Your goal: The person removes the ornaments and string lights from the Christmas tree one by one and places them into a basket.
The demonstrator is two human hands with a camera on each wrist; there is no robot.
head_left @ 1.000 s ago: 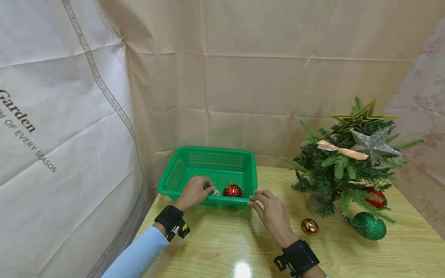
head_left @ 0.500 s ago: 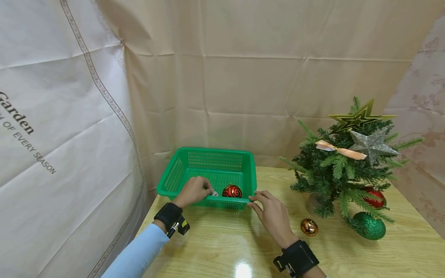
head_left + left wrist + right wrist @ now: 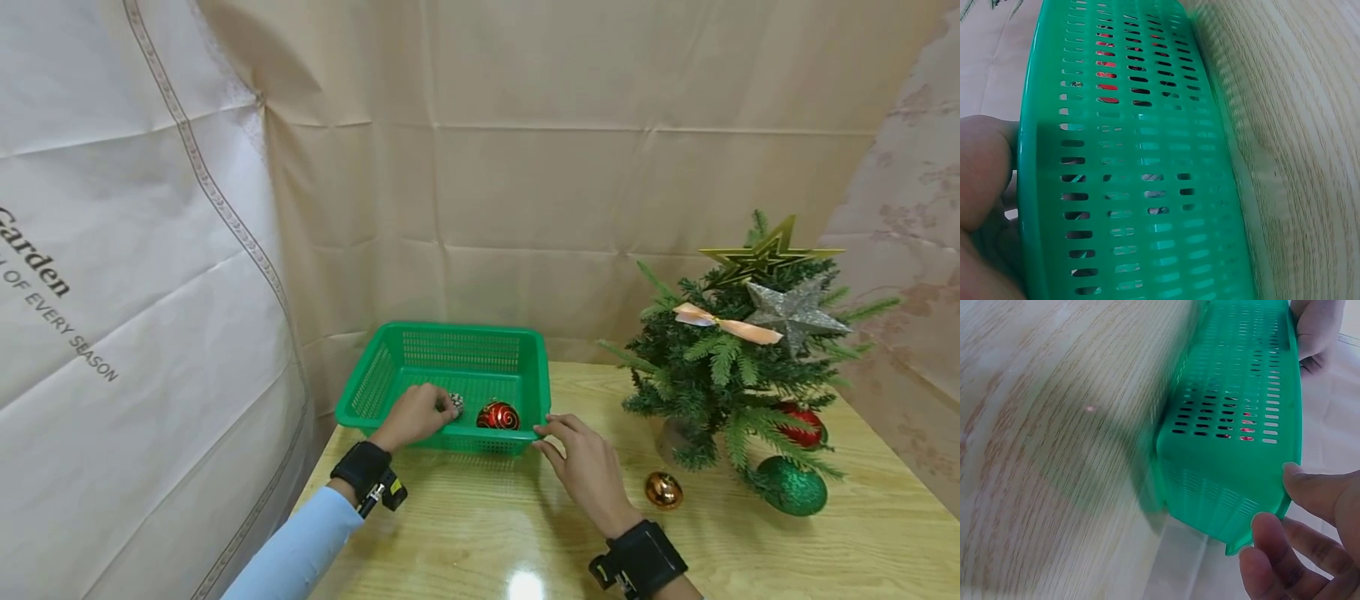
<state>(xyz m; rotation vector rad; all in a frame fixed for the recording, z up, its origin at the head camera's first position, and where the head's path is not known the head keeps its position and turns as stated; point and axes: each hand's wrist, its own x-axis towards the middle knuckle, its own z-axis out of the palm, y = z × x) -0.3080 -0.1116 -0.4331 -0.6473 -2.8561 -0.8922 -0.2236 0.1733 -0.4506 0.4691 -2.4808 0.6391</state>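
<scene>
In the head view my left hand (image 3: 417, 414) reaches over the front rim of a green plastic basket (image 3: 471, 331), its fingertips pinching a small speckled grey-and-white ornament (image 3: 457, 403) that looks like a pine cone. Much of that ornament is hidden behind the fingers. A shiny red bauble (image 3: 498, 415) with gold swirls lies to its right inside the basket. My right hand (image 3: 587, 467) grips the basket's front right corner, with the thumb (image 3: 1315, 492) and fingers (image 3: 1270, 535) at the rim in the right wrist view.
A small artificial tree (image 3: 720, 375) stands to the right, bearing a gold star (image 3: 772, 254), a silver star (image 3: 797, 315) and a peach bow (image 3: 727, 323). Red (image 3: 804, 425) and green baubles (image 3: 793, 486) are at its lower right. A copper bauble (image 3: 663, 490) sits on the wooden table (image 3: 465, 533).
The left hand's speckled ornament has come up a little from behind the front rim and shows more. The right hand keeps its grip on the corner. The head view has shifted slightly.
</scene>
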